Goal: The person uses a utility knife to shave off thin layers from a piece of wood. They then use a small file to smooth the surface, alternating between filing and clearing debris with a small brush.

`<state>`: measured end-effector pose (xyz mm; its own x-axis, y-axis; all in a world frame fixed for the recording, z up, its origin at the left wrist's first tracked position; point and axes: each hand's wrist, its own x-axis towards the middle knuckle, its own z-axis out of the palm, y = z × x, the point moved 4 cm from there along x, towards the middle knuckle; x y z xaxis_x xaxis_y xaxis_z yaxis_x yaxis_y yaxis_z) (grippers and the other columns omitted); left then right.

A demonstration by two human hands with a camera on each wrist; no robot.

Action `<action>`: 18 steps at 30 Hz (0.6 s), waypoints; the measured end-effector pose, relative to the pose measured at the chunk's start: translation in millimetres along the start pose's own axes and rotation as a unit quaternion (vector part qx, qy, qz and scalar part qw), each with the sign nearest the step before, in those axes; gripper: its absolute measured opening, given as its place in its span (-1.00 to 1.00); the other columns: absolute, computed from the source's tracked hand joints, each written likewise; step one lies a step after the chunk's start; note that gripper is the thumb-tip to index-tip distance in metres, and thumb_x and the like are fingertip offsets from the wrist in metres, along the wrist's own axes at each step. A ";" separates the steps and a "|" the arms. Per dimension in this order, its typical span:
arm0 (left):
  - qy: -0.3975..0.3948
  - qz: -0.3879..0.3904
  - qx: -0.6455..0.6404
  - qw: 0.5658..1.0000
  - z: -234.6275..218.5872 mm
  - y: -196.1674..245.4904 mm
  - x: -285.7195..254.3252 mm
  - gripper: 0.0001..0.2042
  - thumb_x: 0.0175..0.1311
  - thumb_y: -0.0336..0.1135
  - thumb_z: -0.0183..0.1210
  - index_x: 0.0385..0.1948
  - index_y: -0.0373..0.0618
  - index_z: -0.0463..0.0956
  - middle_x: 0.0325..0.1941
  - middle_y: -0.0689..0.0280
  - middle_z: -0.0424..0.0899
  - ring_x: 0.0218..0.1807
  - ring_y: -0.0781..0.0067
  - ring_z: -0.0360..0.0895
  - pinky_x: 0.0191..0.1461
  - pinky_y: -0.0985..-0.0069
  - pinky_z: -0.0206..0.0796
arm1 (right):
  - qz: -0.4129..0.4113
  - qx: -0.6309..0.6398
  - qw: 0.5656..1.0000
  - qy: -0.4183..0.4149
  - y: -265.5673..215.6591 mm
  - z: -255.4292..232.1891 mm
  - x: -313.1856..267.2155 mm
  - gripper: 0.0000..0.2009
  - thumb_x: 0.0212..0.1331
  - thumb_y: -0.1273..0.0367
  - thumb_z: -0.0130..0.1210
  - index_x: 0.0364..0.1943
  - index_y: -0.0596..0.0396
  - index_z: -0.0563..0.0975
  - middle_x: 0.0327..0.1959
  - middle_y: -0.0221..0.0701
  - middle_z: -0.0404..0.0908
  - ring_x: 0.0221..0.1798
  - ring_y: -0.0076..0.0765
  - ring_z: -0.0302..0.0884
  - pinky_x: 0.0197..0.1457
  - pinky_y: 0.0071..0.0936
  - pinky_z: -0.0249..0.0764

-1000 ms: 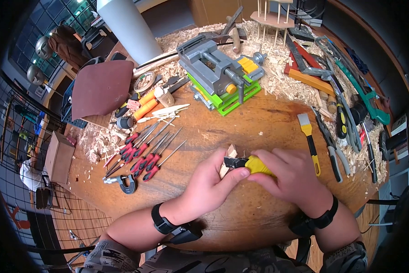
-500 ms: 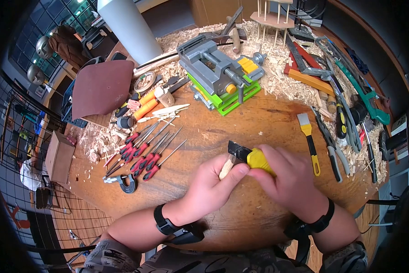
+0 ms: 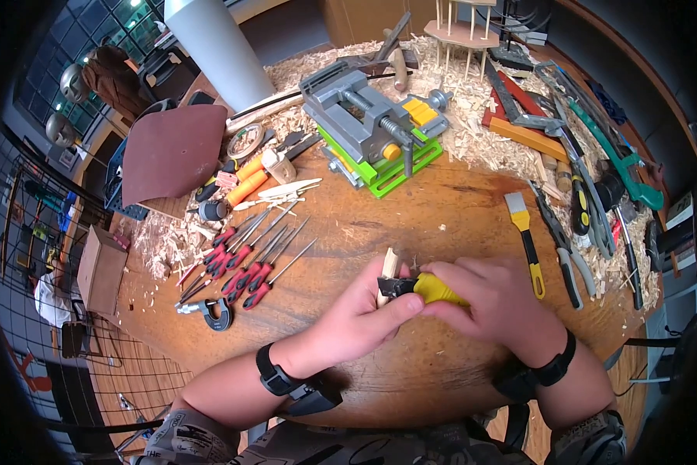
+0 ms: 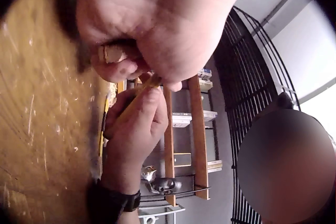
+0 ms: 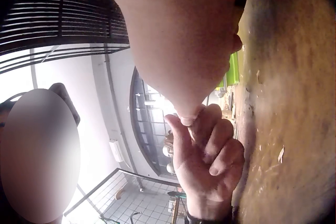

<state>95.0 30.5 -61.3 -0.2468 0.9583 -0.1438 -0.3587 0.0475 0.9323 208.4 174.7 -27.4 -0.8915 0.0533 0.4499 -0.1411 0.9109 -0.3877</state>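
Observation:
My left hand [image 3: 356, 314] grips a short pale wood stick [image 3: 390, 262], whose upper end stands out above the fingers in the head view. Its blunt lower end shows under the palm in the left wrist view. My right hand [image 3: 503, 302] holds a yellow-handled knife [image 3: 436, 288] with a broad black blade. That blade lies across the stick, just above the left thumb. The left thumb reaches over to the knife, close to the right thumb. In the right wrist view the hand itself hides most of the knife, and the left hand [image 5: 207, 158] appears curled beyond it.
Several red-handled files [image 3: 248, 275] and a micrometer [image 3: 213, 313] lie on the left. A grey vise [image 3: 364, 116] on a green base stands ahead among wood shavings [image 3: 461, 124]. A yellow brush [image 3: 525, 236] and pliers [image 3: 564, 252] lie on the right.
The blade first swung up past the stick's end, baring its lower part, then came back down across it. More of the stick's upper end shows now. Both hands shifted slightly.

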 end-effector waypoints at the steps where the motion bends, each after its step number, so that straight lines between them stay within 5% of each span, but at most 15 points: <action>1: 0.005 -0.004 0.039 0.999 -0.8 0.2 -0.5 -0.74 0.52 -0.24 0.11 0.05 -0.06 0.26 -0.40 0.49 0.41 -0.49 0.75 0.30 -0.44 0.68 0.20 | -0.004 0.001 1.000 0.013 -0.5 -0.4 0.3 -0.59 0.14 0.04 0.30 -0.09 0.01 0.60 -0.45 -0.38 0.64 -0.48 -0.22 0.64 -0.43 -0.32 0.52; 7: 0.061 0.081 0.181 0.978 0.8 3.8 1.4 -0.74 0.47 -0.25 0.18 -0.01 -0.15 0.35 -0.33 0.44 0.47 -0.24 0.68 0.34 -0.13 0.58 0.30 | -0.013 -0.014 1.000 0.015 -2.0 -3.3 2.1 -0.59 0.14 0.04 0.30 -0.10 0.02 0.60 -0.49 -0.41 0.58 -0.51 -0.27 0.62 -0.46 -0.35 0.50; 18: 0.127 0.104 0.162 0.973 3.7 6.3 4.0 -0.79 0.42 -0.28 0.24 -0.11 -0.19 0.46 -0.43 0.50 0.49 -0.33 0.73 0.36 -0.24 0.61 0.30 | -0.010 -0.086 0.995 0.045 -9.6 -7.5 3.2 -0.60 0.15 0.05 0.29 -0.10 0.02 0.61 -0.49 -0.48 0.52 -0.52 -0.36 0.57 -0.48 -0.40 0.46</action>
<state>95.1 35.8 -54.8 -0.5131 0.8581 0.0209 0.0162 -0.0146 0.9998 210.1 169.2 -16.2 -0.8457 0.0640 0.5298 -0.0761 0.9682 -0.2384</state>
